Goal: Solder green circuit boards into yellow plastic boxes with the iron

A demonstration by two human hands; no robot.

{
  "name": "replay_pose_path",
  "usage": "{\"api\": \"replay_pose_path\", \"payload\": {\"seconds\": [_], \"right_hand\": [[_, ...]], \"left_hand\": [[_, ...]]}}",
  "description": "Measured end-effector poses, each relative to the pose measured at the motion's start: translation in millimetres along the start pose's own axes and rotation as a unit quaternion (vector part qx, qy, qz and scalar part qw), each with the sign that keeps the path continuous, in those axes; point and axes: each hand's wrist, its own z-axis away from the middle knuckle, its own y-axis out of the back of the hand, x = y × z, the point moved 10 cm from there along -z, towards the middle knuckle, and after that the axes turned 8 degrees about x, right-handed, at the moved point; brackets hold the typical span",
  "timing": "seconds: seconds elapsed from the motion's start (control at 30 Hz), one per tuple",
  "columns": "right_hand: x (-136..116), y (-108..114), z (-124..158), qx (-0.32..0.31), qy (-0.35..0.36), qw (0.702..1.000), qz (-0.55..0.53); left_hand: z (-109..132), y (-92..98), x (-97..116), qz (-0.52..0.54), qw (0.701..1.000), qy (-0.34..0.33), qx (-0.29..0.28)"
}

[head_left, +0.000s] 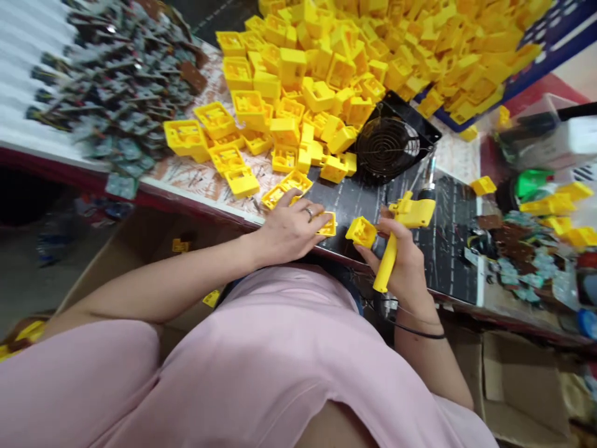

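My left hand (pixel 291 230) rests at the near edge of the table with its fingers closed on a small yellow plastic housing (pixel 328 225); a ring shows on one finger. My right hand (pixel 403 264) grips the yellow handle of a soldering iron (pixel 400 233), whose tip points away over the dark mat (pixel 448 242). The fingertips of that same hand also pinch a second yellow housing (pixel 360 231). The two housings lie a short gap apart in front of my body.
A big heap of yellow housings (pixel 326 68) covers the table's middle and back, beside a black fan (pixel 389 146). Circuit boards (pixel 116 81) pile up at left, more parts (pixel 536 261) at right. A blue crate (pixel 555 43) stands behind, cardboard boxes (pixel 513 379) below.
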Motion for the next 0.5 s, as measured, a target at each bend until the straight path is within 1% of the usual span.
{"api": "replay_pose_path", "payload": {"seconds": [0.07,0.1,0.17,0.2,0.27,0.3,0.33,0.37,0.4,0.43,0.5], "right_hand": [[1,-16,-3,-0.051,0.044,0.998,0.018],[0,-22,-5,-0.066,0.062,0.996,0.011],[-4,-26,-9,-0.076,0.087,0.993,-0.006],[-5,-25,-12,-0.069,0.092,0.993,-0.011],[-7,-16,-21,-0.029,0.092,0.995,-0.012],[-9,-10,-27,-0.001,0.089,0.996,-0.014],[-12,-7,-33,0.024,0.089,0.996,-0.017],[-18,-9,-40,0.037,0.099,0.994,-0.016],[-27,-15,-47,0.034,0.119,0.992,-0.011],[-36,-27,-54,0.016,0.147,0.989,-0.005],[-56,-60,-68,-0.042,0.215,0.976,0.009]], "left_hand": [[4,-1.9,2,-0.048,0.998,-0.029,0.016],[7,3.2,0,-0.058,0.997,-0.034,0.037],[14,21.8,-11,-0.068,0.994,-0.021,0.083],[19,33.2,-20,-0.076,0.992,-0.003,0.104],[31,54.0,-41,-0.114,0.984,0.047,0.133],[36,60.8,-48,-0.141,0.978,0.068,0.137],[41,64.2,-54,-0.170,0.973,0.081,0.132],[44,64.5,-56,-0.192,0.970,0.086,0.121],[45,63.0,-58,-0.203,0.969,0.090,0.105],[46,61.5,-61,-0.199,0.971,0.096,0.092],[45,64.0,-71,-0.137,0.978,0.137,0.082]]}}
